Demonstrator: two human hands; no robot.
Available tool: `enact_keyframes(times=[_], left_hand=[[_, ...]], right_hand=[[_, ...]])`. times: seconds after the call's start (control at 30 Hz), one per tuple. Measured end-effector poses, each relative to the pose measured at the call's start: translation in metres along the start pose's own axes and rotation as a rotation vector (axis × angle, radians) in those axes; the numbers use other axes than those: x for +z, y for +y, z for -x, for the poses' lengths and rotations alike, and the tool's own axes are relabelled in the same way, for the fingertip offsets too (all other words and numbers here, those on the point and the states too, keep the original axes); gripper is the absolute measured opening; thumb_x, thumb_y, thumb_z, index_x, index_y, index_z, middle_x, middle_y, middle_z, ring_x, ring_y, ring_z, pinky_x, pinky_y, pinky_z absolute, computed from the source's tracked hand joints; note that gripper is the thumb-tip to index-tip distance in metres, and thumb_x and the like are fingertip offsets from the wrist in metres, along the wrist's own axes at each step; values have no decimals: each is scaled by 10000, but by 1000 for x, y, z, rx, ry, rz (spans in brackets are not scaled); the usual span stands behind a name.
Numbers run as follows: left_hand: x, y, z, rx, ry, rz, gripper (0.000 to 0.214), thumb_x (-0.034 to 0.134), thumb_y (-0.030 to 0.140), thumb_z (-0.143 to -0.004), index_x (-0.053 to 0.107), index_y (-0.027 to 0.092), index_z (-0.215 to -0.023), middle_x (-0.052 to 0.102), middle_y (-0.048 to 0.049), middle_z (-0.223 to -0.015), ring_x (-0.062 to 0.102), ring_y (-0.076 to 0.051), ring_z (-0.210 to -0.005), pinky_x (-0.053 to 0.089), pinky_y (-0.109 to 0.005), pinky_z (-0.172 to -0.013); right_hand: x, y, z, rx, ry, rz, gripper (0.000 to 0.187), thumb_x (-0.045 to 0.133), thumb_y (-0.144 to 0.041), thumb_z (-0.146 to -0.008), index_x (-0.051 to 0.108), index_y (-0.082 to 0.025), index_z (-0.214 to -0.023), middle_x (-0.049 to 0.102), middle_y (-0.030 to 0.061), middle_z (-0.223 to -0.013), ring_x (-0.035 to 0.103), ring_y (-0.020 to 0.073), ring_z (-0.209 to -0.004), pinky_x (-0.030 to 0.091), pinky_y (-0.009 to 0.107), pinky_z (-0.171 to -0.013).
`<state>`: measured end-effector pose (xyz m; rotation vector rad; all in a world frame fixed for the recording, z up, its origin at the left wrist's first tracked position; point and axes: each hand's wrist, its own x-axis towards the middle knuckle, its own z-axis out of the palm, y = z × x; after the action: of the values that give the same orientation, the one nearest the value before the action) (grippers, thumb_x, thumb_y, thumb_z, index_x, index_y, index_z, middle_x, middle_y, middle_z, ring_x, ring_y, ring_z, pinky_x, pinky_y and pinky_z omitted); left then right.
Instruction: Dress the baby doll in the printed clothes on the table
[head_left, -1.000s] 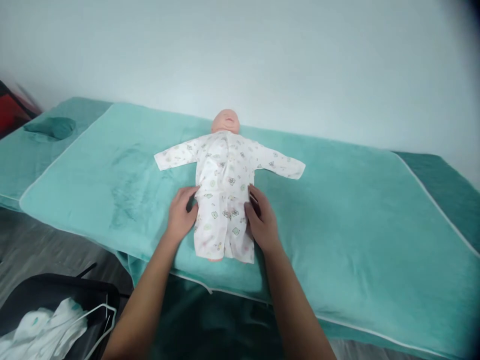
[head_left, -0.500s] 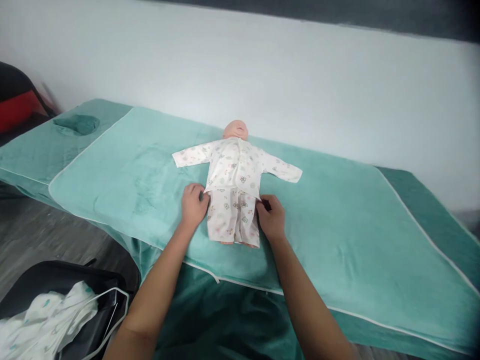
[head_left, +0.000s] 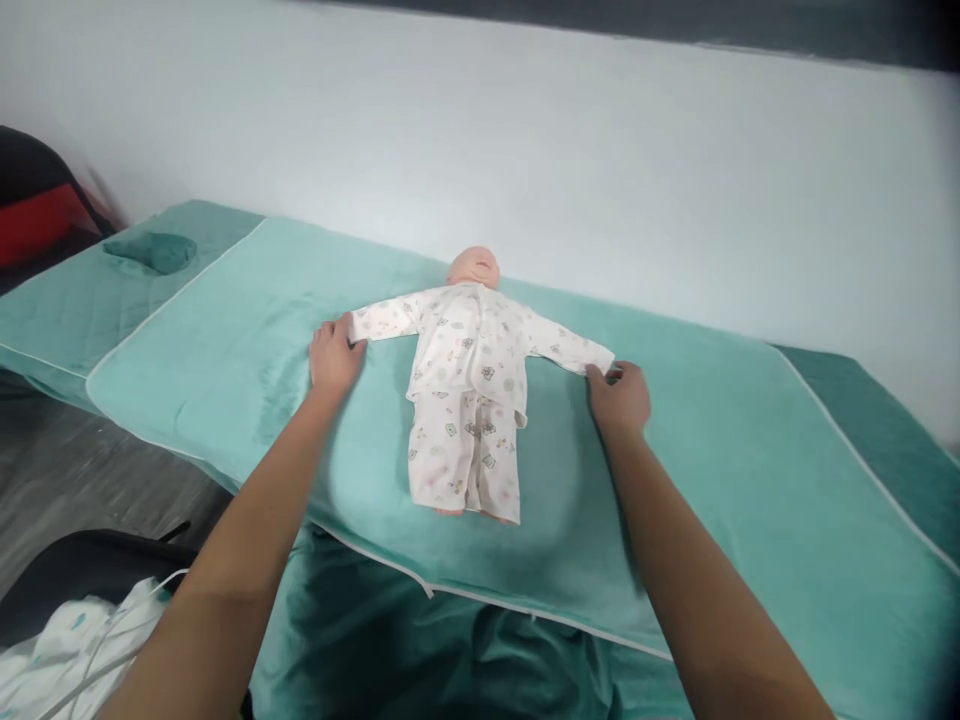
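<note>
A baby doll (head_left: 474,268) lies face up on a green padded bed (head_left: 720,480), its head by the wall. It is dressed in a white long-sleeved shirt (head_left: 469,340) with small printed figures, sleeves spread out to both sides. Matching trousers (head_left: 463,455) cover the legs, and only bits of the feet show below the hems. My left hand (head_left: 335,357) grips the cuff of the sleeve on the left. At the opposite cuff, my right hand (head_left: 620,397) pinches the sleeve edge between thumb and fingers. The doll's hands are hidden inside the sleeves.
A black chair (head_left: 82,560) at the lower left bears a crumpled white cloth (head_left: 75,640) and a pale cable. The bed has a face hole (head_left: 154,252) at its left end. Behind it rises a white wall (head_left: 525,140). Another chair with red on it (head_left: 41,225) stands far left.
Both hands have left the shirt's bottom hem and moved outward and away from me to the two sleeve cuffs. The lower right corner of the hem now hangs slightly folded.
</note>
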<state>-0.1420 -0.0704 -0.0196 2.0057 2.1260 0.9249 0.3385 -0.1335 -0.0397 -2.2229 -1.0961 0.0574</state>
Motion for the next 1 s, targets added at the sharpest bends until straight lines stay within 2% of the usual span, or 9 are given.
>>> enact_keyframes(times=[0.17, 0.3, 0.5, 0.63, 0.7, 0.77, 0.83, 0.9, 1.0], left_hand=[[7, -9, -31, 144, -34, -6, 491, 460, 205, -929, 644, 240, -1383, 670, -124, -1223, 600, -313, -1194, 470, -424, -1034], [10, -14, -49, 79, 27, -58, 532, 415, 137, -905, 655, 258, -1364, 667, -109, -1207, 607, -293, -1160, 481, -410, -985], [16, -13, -63, 7, 62, -117, 493, 416, 145, -915, 683, 268, -1311, 664, -128, -1182, 594, -320, -1155, 470, -437, -957], [18, -15, -65, -50, 97, -100, 479, 464, 164, -899, 667, 235, -1327, 626, -160, -1256, 591, -348, -1172, 472, -457, -958], [15, -14, -63, -69, 133, -80, 506, 457, 156, -894, 636, 206, -1365, 592, -173, -1329, 594, -340, -1187, 476, -451, -968], [10, -12, -58, -50, 159, -66, 526, 434, 110, -870, 637, 192, -1349, 595, -161, -1346, 593, -313, -1214, 467, -429, -1006], [4, -8, -50, 9, 164, -54, 526, 426, 77, -846, 657, 193, -1304, 628, -139, -1326, 583, -282, -1255, 441, -402, -1056], [0, -3, -41, 99, 141, -44, 487, 429, 108, -878, 662, 196, -1297, 646, -127, -1354, 555, -268, -1318, 401, -397, -1104], [-2, 4, -28, 195, 41, -51, 438, 414, 267, -989, 632, 226, -1366, 617, -111, -1463, 522, -268, -1378, 356, -413, -1129]], right_hand=[[16, -2, -38, -63, -69, -4, 409, 629, -334, -871, 643, -199, -1258, 703, 105, -1095, 605, 257, -941, 455, 420, -896], [23, 2, -59, -94, -32, -83, 307, 632, -298, -881, 649, -195, -1170, 675, 114, -1069, 539, 229, -878, 397, 399, -854], [30, 10, -75, -90, 36, -162, 172, 649, -256, -872, 604, -243, -1038, 614, 75, -996, 460, 208, -819, 346, 399, -825], [30, 13, -73, -125, 107, -239, 192, 616, -199, -831, 598, -248, -1016, 606, 100, -1022, 475, 234, -873, 372, 420, -880], [27, 11, -67, -215, 165, -219, 283, 574, -157, -812, 610, -226, -1084, 612, 165, -1174, 514, 275, -1029, 383, 446, -968], [24, 5, -57, -362, 187, -142, 388, 537, -147, -823, 607, -186, -1204, 563, 215, -1378, 491, 313, -1253, 366, 482, -1077], [21, -2, -45, -506, 135, -46, 442, 504, -185, -882, 589, -155, -1315, 493, 208, -1529, 429, 318, -1407, 341, 501, -1156], [19, -9, -34, -588, 23, 32, 471, 466, -268, -953, 569, -148, -1396, 460, 183, -1597, 419, 308, -1457, 341, 493, -1187], [18, -13, -21, -553, -125, 100, 537, 419, -381, -997, 549, -126, -1451, 511, 195, -1569, 471, 314, -1434, 369, 490, -1180]])
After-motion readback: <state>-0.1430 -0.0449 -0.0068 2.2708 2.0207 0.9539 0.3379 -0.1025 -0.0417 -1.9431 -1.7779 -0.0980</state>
